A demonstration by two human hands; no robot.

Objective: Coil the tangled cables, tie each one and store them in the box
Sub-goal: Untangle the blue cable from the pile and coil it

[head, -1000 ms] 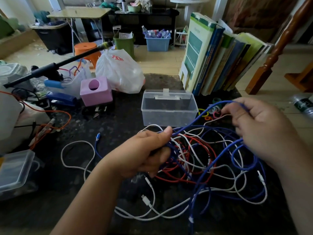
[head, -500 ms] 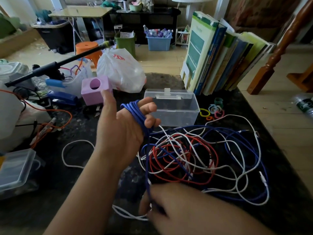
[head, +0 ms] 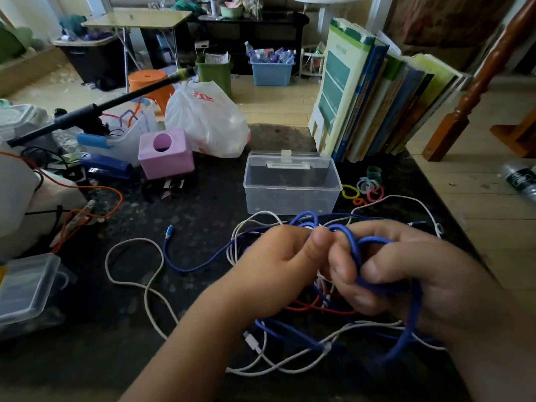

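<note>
While held nearest the camera, pinched from both sides: several loops of the blue cable (head: 352, 245). Left hand (head: 278, 265) curled, thumb pressed onto the bundle; right hand (head: 420, 274) wrapped round the same loops, fingers closed over them. Held so, probably, to stop the finished turns springing apart while taking up the next length. Trailing down from the right hand and back into the heap, with one plug end lying out to the left on the dark table (head: 203, 204). Not yet freed from the rest, by the look of it.

Beneath and just beyond the hands: white cable (head: 150, 297) and red cable (head: 319, 309), crossed over one another, flat on the table. Gripped by neither hand, as far as can be told.

Just behind the tangle: clear box (head: 290, 198), lid apparently down, nothing visible inside. Near enough for dropping in each tied coil. To its right, a small cluster of coloured ties (head: 366, 190), presumably kept close for binding. Behind those, a leaning row of books (head: 377, 97); off to the left, a pink block (head: 165, 153) and a white plastic bag (head: 203, 117).

Against half a second ago: left hand lowered from its raised pose with the blue wound round the fingers; right hand brought up from the bottom edge to meet it. Against a second ago: hands drawn together from well apart.
</note>
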